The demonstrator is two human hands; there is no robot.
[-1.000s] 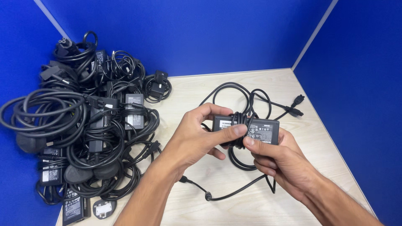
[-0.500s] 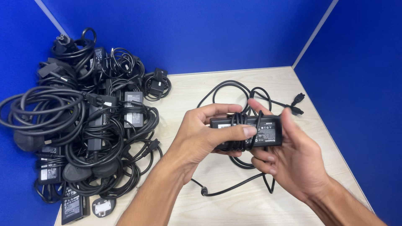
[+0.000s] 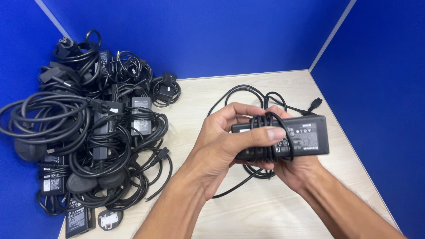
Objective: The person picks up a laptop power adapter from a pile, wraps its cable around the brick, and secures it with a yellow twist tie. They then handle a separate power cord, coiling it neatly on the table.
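Observation:
A black laptop power adapter (image 3: 305, 138) with a label on top is held above the light wooden table (image 3: 195, 110), lifted toward the camera. My left hand (image 3: 226, 141) wraps over its left end, thumb pressing the black cable (image 3: 264, 121) that is wound around the brick. My right hand (image 3: 296, 170) cups the adapter from underneath. Loose loops of the same cable trail down onto the table behind and below the hands, ending in a plug (image 3: 315, 105) at the far right.
A large tangled pile of black adapters, cables and plugs (image 3: 88, 128) covers the left side of the table. Blue partition walls (image 3: 199, 35) enclose the back and both sides.
Both hands have raised the adapter closer to the camera and turned it. The cable now sits wound tighter around the brick, under my left thumb.

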